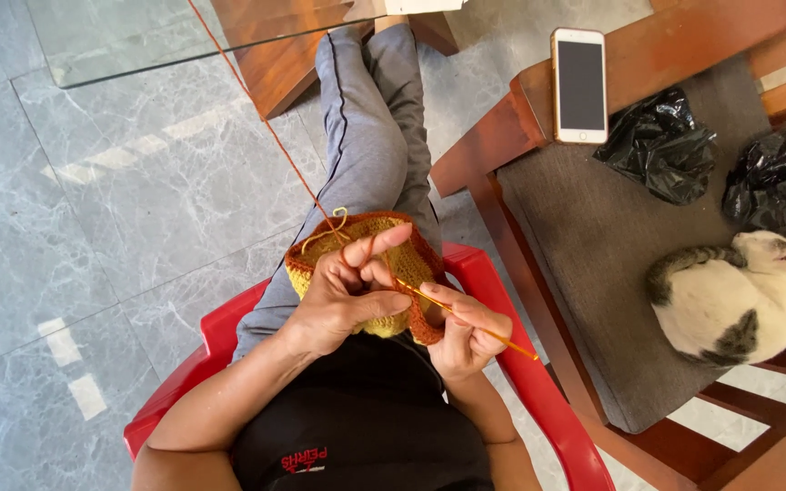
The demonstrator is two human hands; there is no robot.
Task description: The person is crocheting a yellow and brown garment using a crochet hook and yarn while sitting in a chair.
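Note:
A round crocheted piece [411, 259] in yellow with an orange rim rests over my lap. My left hand [347, 295] grips its near edge, and an orange yarn strand [266, 123] runs over the fingers and away toward the upper left. My right hand [468, 332] pinches a thin yellow crochet hook [513, 344], whose tip goes into the piece beside my left thumb. I sit in a red plastic chair [539, 382] with my grey-trousered legs stretched forward.
A wooden chair [502, 136] with a grey cushion stands to my right. A smartphone [579, 85] lies on its arm, two black plastic bags [657, 145] and a curled white and tabby cat [730, 295] on the seat. A glass tabletop [138, 36] is ahead over the marble floor.

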